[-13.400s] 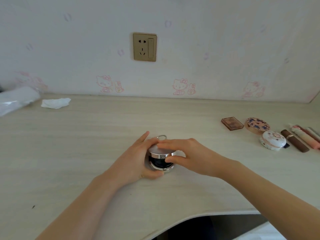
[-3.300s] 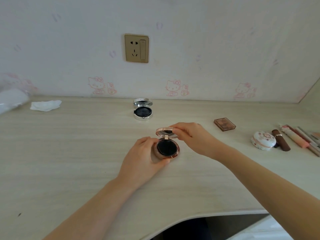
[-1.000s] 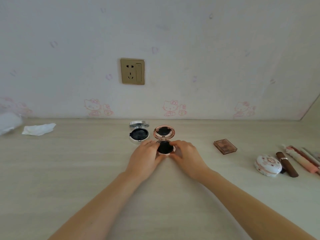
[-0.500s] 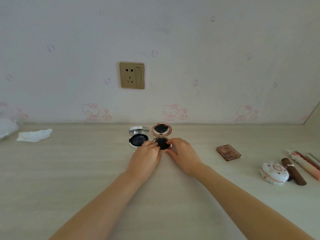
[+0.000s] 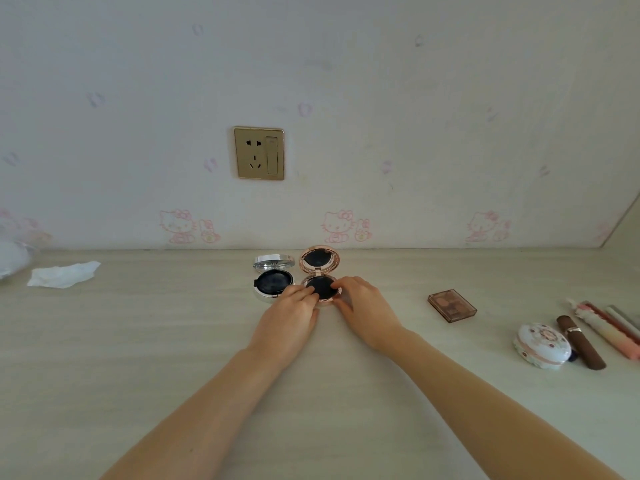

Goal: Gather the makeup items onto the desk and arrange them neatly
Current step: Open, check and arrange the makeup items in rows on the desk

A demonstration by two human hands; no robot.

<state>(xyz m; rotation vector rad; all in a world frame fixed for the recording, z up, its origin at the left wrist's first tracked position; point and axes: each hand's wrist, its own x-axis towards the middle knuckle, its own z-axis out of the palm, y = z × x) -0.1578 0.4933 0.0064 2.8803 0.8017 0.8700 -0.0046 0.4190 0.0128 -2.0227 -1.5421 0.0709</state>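
Note:
Near the back wall an opened rose-gold compact stands on the desk, lid up, dark pad showing. My left hand and my right hand hold its base from either side with curled fingertips. Right beside it on the left sits an opened silver compact. To the right lie a brown eyeshadow palette, a white flowered round case, a brown lipstick tube and several pink sticks.
A crumpled white tissue lies at the back left, with a clear plastic bag at the left edge. A gold wall socket is above the compacts. A side wall closes the desk at the far right.
The rose-gold compact, opened mid-desk 3 s ago, has been slid back beside the silver one. Over the last half second both hands stay on its base, barely moving.

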